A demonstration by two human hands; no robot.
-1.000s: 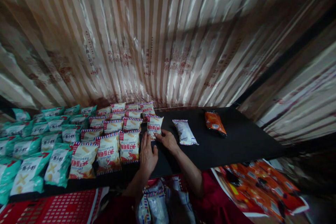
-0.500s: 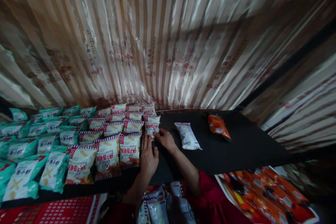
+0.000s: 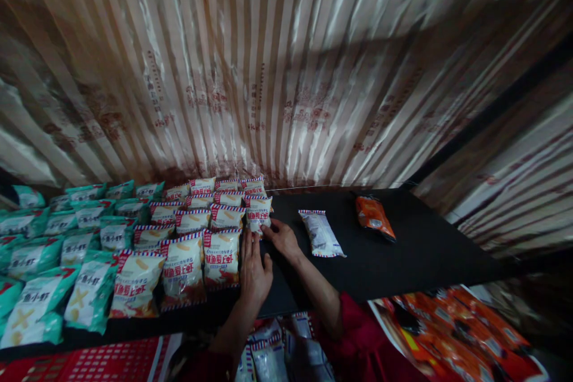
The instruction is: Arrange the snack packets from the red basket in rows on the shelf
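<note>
Cream snack bags with red lettering and striped ends stand in rows at the left centre. At the right end of these rows, one snack bag [image 3: 258,212] has both my hands at its lower edge. My left hand [image 3: 256,271] has its fingers stretched out beside the front snack bag [image 3: 222,258], fingertips reaching the bag behind it. My right hand [image 3: 285,241] is bent at that bag's lower right corner, thumb and fingers closed on its edge. To the right of my hands, a similar bag [image 3: 321,233] lies back side up.
Teal snack bags [image 3: 38,301] fill the left of the black shelf [image 3: 421,245]. An orange packet [image 3: 375,216] lies farther right. Below are a red basket [image 3: 107,361], silvery bags [image 3: 270,358] and a box of orange packets [image 3: 452,328]. Striped sheeting [image 3: 286,71] hangs behind.
Almost nothing differs. Both hands stay at the same bag, and the view has shifted very slightly.
</note>
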